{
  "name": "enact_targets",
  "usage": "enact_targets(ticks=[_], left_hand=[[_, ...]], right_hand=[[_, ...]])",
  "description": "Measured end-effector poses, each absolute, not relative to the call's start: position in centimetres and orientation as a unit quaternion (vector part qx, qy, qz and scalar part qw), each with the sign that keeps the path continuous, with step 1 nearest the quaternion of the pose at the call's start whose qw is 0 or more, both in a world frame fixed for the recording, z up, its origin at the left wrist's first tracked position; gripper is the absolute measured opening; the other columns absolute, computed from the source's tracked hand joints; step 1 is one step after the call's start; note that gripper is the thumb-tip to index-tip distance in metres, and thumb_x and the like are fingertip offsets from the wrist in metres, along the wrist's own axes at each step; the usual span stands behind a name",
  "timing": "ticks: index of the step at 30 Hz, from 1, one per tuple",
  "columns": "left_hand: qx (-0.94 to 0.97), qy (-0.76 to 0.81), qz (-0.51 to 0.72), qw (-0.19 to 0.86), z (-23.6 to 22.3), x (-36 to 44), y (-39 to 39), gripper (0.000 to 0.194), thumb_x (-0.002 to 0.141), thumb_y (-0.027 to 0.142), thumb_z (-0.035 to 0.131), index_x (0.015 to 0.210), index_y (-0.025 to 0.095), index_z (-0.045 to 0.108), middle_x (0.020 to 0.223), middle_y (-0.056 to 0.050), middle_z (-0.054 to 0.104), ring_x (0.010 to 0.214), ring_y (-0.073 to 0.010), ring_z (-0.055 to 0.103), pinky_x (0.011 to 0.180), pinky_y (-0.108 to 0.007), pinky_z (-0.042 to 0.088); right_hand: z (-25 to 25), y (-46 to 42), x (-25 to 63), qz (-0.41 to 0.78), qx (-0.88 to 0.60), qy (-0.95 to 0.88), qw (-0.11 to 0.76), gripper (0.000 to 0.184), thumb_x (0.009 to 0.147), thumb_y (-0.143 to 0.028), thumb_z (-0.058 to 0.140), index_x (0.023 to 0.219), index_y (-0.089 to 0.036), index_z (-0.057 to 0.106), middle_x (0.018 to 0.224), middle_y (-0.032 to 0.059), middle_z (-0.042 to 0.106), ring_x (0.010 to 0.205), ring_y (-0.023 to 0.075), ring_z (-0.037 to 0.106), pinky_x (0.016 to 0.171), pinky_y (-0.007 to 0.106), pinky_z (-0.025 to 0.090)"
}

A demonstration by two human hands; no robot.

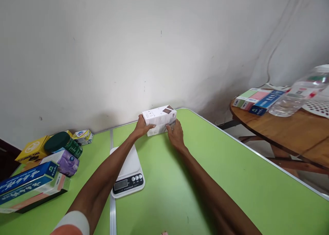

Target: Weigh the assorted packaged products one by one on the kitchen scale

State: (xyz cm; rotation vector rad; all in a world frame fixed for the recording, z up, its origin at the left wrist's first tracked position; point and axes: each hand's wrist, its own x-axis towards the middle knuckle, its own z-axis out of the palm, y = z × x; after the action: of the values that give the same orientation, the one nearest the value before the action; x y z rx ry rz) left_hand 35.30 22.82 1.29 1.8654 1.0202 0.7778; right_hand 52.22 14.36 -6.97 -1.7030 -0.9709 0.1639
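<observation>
A white cardboard box [159, 120] with small print and brown pictures on it is held between my two hands near the far edge of the green table [205, 166]. My left hand [142, 127] grips its left end, thumb on the near face. At its right end my right hand [176, 133] is closed round it, thumb also in front. Whether the box's underside touches the table cannot be made out. Left of it and nearer lies a white kitchen scale [128, 173], partly covered by my left forearm; its display looks blank.
At the left stand blue and green boxes [28, 183], a purple pack [64, 163], a yellow box [33, 151] and a dark green canister [64, 142]. A wooden table [295, 135] at right bears several flat boxes [259, 99] and a clear bottle [295, 96]. The wall [154, 56] rises behind.
</observation>
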Motion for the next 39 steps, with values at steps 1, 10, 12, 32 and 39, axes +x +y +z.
enact_targets(ticks=[1,10,12,32,39], left_hand=[[0.75,0.406,0.314,0.416,1.1,35.9,23.3,0.071,0.07,0.021,0.088,0.125,0.018,0.042,0.139,-0.019,0.057,0.135,-0.0355,0.054,0.113,-0.05,0.044],[0.74,0.458,0.285,0.402,-0.7,39.3,26.0,0.065,0.078,0.02,0.083,0.128,0.016,0.04,0.146,-0.023,0.051,0.141,-0.0356,0.049,0.114,-0.046,0.041],[0.735,0.471,0.281,0.399,-0.9,39.5,26.0,0.065,0.079,0.022,0.083,0.128,0.016,0.041,0.146,-0.023,0.051,0.14,-0.0359,0.049,0.114,-0.046,0.041],[0.742,0.368,0.384,0.408,2.2,20.2,8.4,0.074,0.093,0.049,0.071,0.157,0.025,0.043,0.159,-0.015,0.047,0.142,-0.0338,0.055,0.118,-0.051,0.048],[0.557,0.605,0.567,-0.046,2.0,0.3,0.3,0.072,0.098,0.049,0.064,0.158,0.02,0.038,0.161,-0.019,0.042,0.152,-0.0338,0.04,0.128,-0.052,0.033]], right_hand=[[-7.8,15.1,51.8,0.058,-0.732,-0.395,0.552,0.07,0.09,-0.047,0.047,0.149,-0.011,0.042,0.15,0.0253,0.053,0.14,0.0374,0.049,0.117,0.056,0.041],[-9.7,16.8,49.3,0.062,-0.778,-0.453,0.432,0.076,0.094,-0.04,0.045,0.159,-0.004,0.034,0.168,0.0248,0.035,0.154,0.0384,0.034,0.126,0.056,0.03],[-9.1,16.5,49.1,0.064,-0.784,-0.489,0.377,0.077,0.096,-0.042,0.044,0.161,-0.002,0.034,0.17,0.0235,0.033,0.155,0.0377,0.035,0.127,0.053,0.03],[-8.1,15.5,48.6,0.159,-0.733,-0.552,0.364,0.082,0.087,-0.076,0.053,0.141,-0.017,0.067,0.156,0.0303,0.052,0.154,0.0448,0.038,0.125,0.063,0.024],[-1.6,11.1,40.6,0.298,-0.645,-0.522,0.472,0.073,0.08,-0.073,0.069,0.138,-0.03,0.068,0.151,0.0205,0.061,0.135,0.0434,0.061,0.111,0.066,0.046]])
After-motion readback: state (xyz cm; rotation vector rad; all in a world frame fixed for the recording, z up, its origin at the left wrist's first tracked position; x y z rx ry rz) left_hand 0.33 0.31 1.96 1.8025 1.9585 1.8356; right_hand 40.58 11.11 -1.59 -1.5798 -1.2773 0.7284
